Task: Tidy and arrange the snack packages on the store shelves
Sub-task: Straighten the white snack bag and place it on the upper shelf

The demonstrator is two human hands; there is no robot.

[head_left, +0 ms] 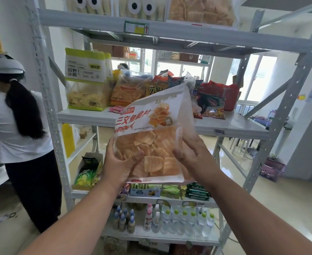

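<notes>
Crisp bag [152, 137] held in front of the middle shelf [89, 116], tilted. Left hand [118, 162] pinches its lower corner; right hand [190, 153] cups its side. Advice: level it, stand it upright beside the green-topped bag [86, 80].

Scene is brightly lit by daylight. The main source is the row of windows [181, 69] behind the shelving; their panes are overexposed and show almost no detail outside. Backlight puts the near faces of the metal shelf beams [169, 32] in mild shade. The glossy floor [230, 162] carries pale reflections of the windows. The clear chip bag [155, 137] shows soft glare on its film, and its upper edge is smeared by motion blur. Wide-angle distortion bows the shelf uprights [289, 100] outward near the frame edges. Overall sharpness is moderate, softer at the corners.
</notes>
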